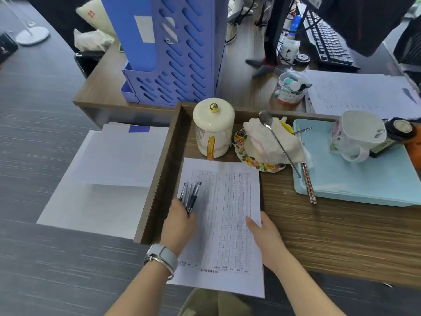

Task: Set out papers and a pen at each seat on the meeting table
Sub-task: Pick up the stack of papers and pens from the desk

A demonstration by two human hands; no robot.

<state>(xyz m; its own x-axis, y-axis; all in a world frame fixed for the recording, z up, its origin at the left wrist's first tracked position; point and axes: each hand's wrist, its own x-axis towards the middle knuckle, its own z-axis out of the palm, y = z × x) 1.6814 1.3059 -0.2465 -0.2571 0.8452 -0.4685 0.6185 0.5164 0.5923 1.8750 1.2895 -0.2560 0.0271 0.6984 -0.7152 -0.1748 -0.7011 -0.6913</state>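
Left hand (181, 221): lower centre, fingers clamped on black pens (190, 196).
Right hand (265, 237): thumb pinching the printed form (224, 224).

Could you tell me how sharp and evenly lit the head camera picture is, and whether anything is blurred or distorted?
Head view: soft, even daylight, no harsh glare; the pens in the left hand are smeared by motion blur, the printed sheet under the right hand reads only as a faint grid, and wide-angle distortion bends the desk edge.
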